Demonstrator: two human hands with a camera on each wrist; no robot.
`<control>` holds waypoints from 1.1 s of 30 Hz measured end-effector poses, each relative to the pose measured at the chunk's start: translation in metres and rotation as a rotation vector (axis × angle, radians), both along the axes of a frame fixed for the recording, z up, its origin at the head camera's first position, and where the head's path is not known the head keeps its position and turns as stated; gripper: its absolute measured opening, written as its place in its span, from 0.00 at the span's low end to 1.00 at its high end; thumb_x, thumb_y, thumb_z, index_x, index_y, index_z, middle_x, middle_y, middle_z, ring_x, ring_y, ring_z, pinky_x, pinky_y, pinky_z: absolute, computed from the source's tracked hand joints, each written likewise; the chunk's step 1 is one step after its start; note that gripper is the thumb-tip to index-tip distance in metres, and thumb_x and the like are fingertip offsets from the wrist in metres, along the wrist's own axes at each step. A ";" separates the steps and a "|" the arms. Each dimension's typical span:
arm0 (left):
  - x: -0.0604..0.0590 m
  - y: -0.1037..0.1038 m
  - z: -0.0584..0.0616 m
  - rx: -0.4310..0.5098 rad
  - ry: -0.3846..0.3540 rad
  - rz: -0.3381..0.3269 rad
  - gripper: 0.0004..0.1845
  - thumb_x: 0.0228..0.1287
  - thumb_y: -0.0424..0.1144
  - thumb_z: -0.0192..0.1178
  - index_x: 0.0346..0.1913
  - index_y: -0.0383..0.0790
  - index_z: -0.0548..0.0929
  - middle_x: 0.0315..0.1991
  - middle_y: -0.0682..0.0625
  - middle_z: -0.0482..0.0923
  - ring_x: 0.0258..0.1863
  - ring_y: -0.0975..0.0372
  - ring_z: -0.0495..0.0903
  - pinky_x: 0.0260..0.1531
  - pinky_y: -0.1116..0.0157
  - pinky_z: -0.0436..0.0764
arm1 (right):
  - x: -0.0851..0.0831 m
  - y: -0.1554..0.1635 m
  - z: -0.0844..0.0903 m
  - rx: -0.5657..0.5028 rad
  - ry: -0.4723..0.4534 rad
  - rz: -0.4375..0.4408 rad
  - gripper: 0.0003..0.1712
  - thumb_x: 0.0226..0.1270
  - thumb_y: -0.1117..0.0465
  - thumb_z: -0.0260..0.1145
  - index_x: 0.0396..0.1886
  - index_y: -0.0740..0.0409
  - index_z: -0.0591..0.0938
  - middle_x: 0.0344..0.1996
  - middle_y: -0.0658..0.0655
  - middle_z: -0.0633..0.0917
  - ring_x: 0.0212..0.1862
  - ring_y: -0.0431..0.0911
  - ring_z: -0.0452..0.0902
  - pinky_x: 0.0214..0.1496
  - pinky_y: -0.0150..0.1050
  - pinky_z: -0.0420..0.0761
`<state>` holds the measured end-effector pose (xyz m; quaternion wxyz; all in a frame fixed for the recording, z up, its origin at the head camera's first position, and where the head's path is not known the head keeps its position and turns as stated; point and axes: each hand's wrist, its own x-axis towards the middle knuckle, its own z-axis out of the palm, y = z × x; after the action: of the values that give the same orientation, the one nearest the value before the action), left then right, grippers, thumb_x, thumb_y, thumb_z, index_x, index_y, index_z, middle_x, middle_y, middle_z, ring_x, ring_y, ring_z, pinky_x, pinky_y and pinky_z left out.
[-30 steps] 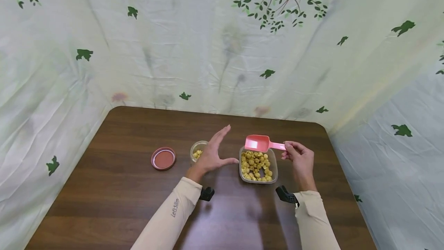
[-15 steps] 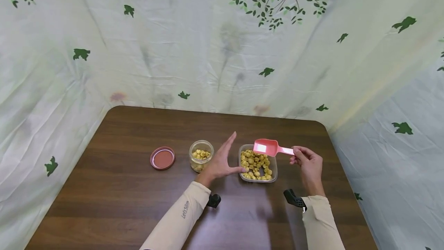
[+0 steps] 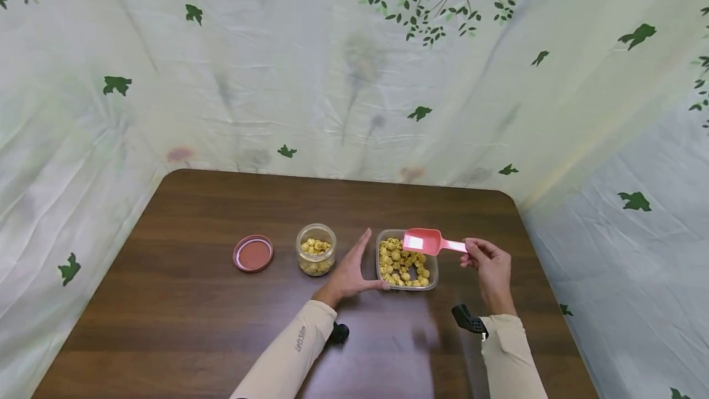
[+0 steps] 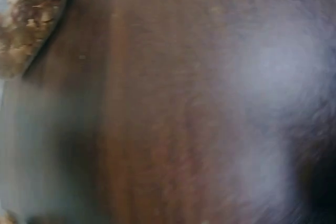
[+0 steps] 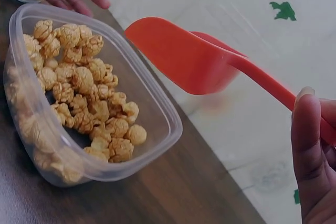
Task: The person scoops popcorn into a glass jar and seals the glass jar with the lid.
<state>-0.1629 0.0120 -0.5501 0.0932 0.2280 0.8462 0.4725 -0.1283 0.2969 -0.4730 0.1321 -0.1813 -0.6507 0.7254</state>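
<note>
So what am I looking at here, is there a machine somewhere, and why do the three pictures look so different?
There is no machine: a person works with two bare hands and wears three cameras. The wide picture comes from a camera on the head, looking down at a brown table. The other two come from cameras on the wrists; the left one shows mostly blurred wood. On the table stand a clear tub of popcorn-like snacks, a small jar with some of the same inside, and its reddish lid lying apart to the left. The left hand rests with straight fingers against the tub's side. The right hand pinches the handle of a pink scoop, which hangs over the tub. The right wrist picture shows that scoop and tub close up.
</note>
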 end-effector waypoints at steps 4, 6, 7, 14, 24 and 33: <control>0.001 0.004 -0.008 -0.007 -0.005 -0.014 0.68 0.40 0.53 0.79 0.77 0.40 0.43 0.77 0.46 0.42 0.74 0.50 0.49 0.69 0.51 0.56 | 0.001 0.003 -0.003 0.017 -0.030 0.003 0.19 0.64 0.67 0.66 0.45 0.82 0.77 0.22 0.54 0.82 0.19 0.42 0.78 0.26 0.33 0.83; 0.001 0.006 -0.012 -0.004 -0.003 -0.018 0.68 0.38 0.53 0.79 0.77 0.39 0.44 0.77 0.45 0.43 0.74 0.50 0.49 0.70 0.52 0.56 | 0.001 0.004 -0.004 0.023 -0.045 0.012 0.19 0.64 0.67 0.66 0.45 0.82 0.77 0.22 0.54 0.82 0.19 0.41 0.78 0.26 0.33 0.83; 0.001 0.007 -0.013 -0.005 -0.001 -0.020 0.69 0.38 0.53 0.80 0.77 0.39 0.44 0.77 0.44 0.44 0.74 0.50 0.49 0.70 0.52 0.56 | 0.001 0.005 -0.005 0.028 -0.054 0.017 0.19 0.64 0.67 0.66 0.45 0.81 0.77 0.22 0.54 0.82 0.19 0.41 0.78 0.27 0.33 0.83; 0.000 0.011 -0.018 0.018 -0.010 -0.022 0.70 0.36 0.53 0.81 0.77 0.39 0.44 0.76 0.43 0.46 0.73 0.50 0.51 0.70 0.53 0.56 | 0.002 0.009 -0.007 0.064 -0.079 0.051 0.20 0.65 0.66 0.66 0.47 0.81 0.77 0.23 0.53 0.82 0.20 0.42 0.78 0.28 0.33 0.83; 0.001 0.014 -0.023 0.047 -0.005 -0.023 0.68 0.37 0.52 0.80 0.77 0.43 0.44 0.76 0.42 0.48 0.73 0.51 0.52 0.70 0.53 0.57 | 0.005 0.011 -0.010 0.081 -0.099 0.070 0.20 0.65 0.65 0.66 0.48 0.79 0.78 0.24 0.53 0.82 0.22 0.45 0.80 0.31 0.34 0.84; 0.000 0.014 -0.027 0.040 0.010 -0.018 0.64 0.41 0.52 0.79 0.77 0.46 0.47 0.76 0.46 0.48 0.73 0.52 0.53 0.69 0.53 0.57 | 0.006 0.012 -0.012 0.093 -0.118 0.067 0.20 0.66 0.65 0.65 0.49 0.79 0.77 0.25 0.53 0.82 0.23 0.45 0.80 0.31 0.33 0.84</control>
<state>-0.1627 0.0261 -0.5767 0.0886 0.2396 0.8350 0.4873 -0.1226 0.3089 -0.4851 0.0774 -0.1956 -0.6961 0.6864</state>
